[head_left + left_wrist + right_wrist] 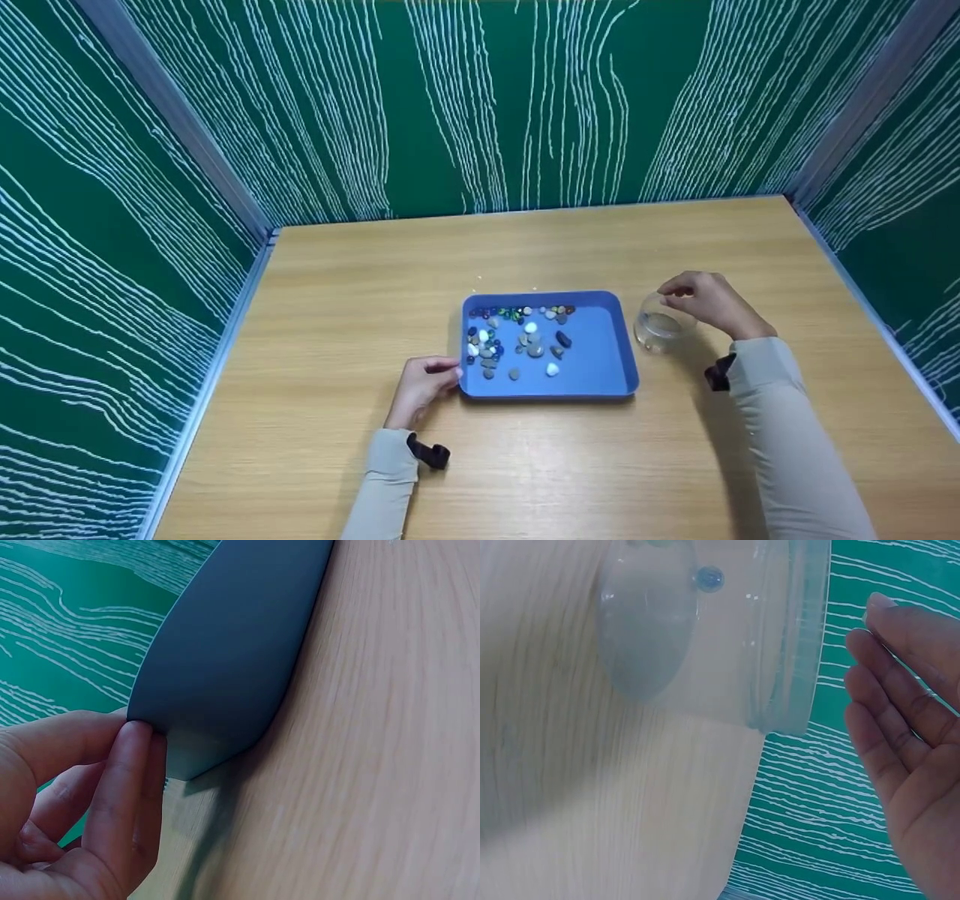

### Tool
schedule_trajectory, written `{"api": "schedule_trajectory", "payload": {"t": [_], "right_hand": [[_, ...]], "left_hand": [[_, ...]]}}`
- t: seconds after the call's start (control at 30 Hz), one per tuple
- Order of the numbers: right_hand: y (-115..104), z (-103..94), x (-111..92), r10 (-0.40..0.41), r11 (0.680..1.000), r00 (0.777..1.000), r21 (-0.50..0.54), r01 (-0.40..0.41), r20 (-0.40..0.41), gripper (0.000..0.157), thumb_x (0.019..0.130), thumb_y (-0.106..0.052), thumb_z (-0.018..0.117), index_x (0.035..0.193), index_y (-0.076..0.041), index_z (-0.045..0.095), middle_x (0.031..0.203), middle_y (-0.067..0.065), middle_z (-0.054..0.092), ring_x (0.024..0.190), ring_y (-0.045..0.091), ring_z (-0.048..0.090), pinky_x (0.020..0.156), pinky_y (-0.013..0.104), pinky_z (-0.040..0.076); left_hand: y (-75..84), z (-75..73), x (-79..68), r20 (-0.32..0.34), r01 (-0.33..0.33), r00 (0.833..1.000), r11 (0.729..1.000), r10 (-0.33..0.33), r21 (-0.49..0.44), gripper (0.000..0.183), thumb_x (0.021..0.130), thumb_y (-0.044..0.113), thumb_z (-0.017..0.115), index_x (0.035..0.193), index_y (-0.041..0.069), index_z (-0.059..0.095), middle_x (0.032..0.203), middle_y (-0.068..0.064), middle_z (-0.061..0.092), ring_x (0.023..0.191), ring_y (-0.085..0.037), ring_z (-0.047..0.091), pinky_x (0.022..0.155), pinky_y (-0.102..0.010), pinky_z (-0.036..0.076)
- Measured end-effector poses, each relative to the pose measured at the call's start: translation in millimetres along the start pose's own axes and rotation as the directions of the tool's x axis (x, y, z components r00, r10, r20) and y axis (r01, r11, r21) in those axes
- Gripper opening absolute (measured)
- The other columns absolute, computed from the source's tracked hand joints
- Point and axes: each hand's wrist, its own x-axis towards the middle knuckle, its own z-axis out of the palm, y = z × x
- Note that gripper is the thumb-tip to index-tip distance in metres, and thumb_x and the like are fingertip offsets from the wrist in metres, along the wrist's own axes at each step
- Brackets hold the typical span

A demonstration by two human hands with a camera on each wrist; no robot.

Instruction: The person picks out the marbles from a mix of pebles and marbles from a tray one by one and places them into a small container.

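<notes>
My left hand (422, 384) pinches the left rim of a blue tray (596, 360) between thumb and fingers; the left wrist view shows this grip close up. Glass marbles (514, 313) and pebbles (534, 349), some white and some dark, lie spread over the tray's left and middle. To the right of the tray stands a clear jar (660, 334) without a lid. My right hand (709, 300) is over the jar's mouth. In the right wrist view its fingers are loosely bent with nothing seen between them, and a blue marble (709, 579) shows inside the jar.
All this is on a wooden table (337, 315). Green panels with white lines (450, 112) stand along its back and sides. A few tiny white bits (478, 279) lie behind the tray. Dark straps (429, 452) hang at both wrists.
</notes>
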Motion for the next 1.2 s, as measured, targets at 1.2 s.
{"api": "schedule_trajectory", "payload": {"t": [1.2], "right_hand": [[-47.2,19.3,34.6,-0.024,0.999,0.999,0.024,0.023,0.021,0.024,0.095,-0.013,0.060,0.115,-0.002,0.067,0.112,0.018,0.067,0.097,0.028,0.065,0.089,0.047,0.057]], "left_hand": [[-14.0,-0.2,10.4,-0.032,0.021,0.999,1.000,-0.021,-0.001,0.031,0.081,0.000,0.071,0.110,-0.010,0.067,0.090,-0.006,0.070,0.074,-0.009,0.065,0.072,-0.029,0.060]]}}
